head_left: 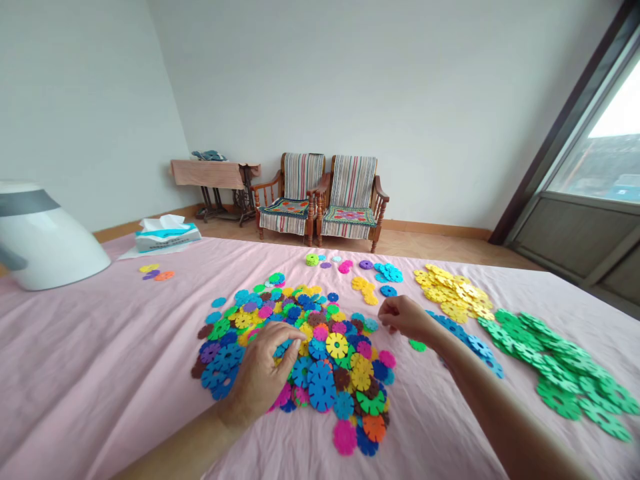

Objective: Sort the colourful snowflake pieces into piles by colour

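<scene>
My left hand (267,365) is over the left part of a mixed pile of notched plastic discs (323,387), thumb and forefinger stretched apart near a yellow disc (306,330). No disc shows clearly in its grasp. At the pile's right edge, my right hand (406,316) has its fingers curled together; whatever they hold, if anything, is hidden. A blue row of discs (467,341) lies partly behind the right forearm, and a green disc (417,345) rests below that hand. Yellow discs (450,292) and green discs (565,363) form separate heaps on the right.
On the pink cloth (125,347) stand a white kettle (50,240) and a tissue box (167,235) at left. Small disc groups, among them light blue ones (389,272), lie along the far side. Two armchairs (350,200) and a covered sewing table (210,173) stand beyond.
</scene>
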Tool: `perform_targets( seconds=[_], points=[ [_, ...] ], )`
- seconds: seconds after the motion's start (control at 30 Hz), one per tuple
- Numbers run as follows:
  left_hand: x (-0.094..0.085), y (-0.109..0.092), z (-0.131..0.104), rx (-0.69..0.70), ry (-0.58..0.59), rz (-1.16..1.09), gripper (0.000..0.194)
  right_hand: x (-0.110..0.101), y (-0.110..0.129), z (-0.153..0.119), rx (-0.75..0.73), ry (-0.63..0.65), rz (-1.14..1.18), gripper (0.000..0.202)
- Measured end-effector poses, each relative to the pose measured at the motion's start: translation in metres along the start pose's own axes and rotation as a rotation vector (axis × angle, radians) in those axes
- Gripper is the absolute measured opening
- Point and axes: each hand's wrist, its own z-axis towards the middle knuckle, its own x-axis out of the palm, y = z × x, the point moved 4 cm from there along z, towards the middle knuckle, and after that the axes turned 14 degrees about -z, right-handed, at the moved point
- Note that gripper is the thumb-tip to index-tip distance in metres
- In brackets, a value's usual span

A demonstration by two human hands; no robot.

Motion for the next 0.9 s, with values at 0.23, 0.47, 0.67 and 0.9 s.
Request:
perform_targets(
  seconds=[0.23,0.47,0.67,0.9],
  points=[
    [0.001,0.002,-0.001,-0.008,0.013,-0.001,0.016,-0.007,0.026,-0.050,-0.172,0.242,-0.202,0.021],
    [0.001,0.005,-0.001,-0.030,0.008,0.005,0.016,-0.003,0.029,-0.053,-0.204,0.265,-0.251,0.020],
    [0.000,0.003,-0.001,-0.024,-0.003,0.004,0.016,-0.001,0.023,-0.050,-0.181,0.245,-0.154,0.019],
    [0.000,0.000,0.000,-0.025,0.002,0.006,0.016,-0.002,0.022,-0.048,-0.229,0.350,0.053,0.007]
  ],
)
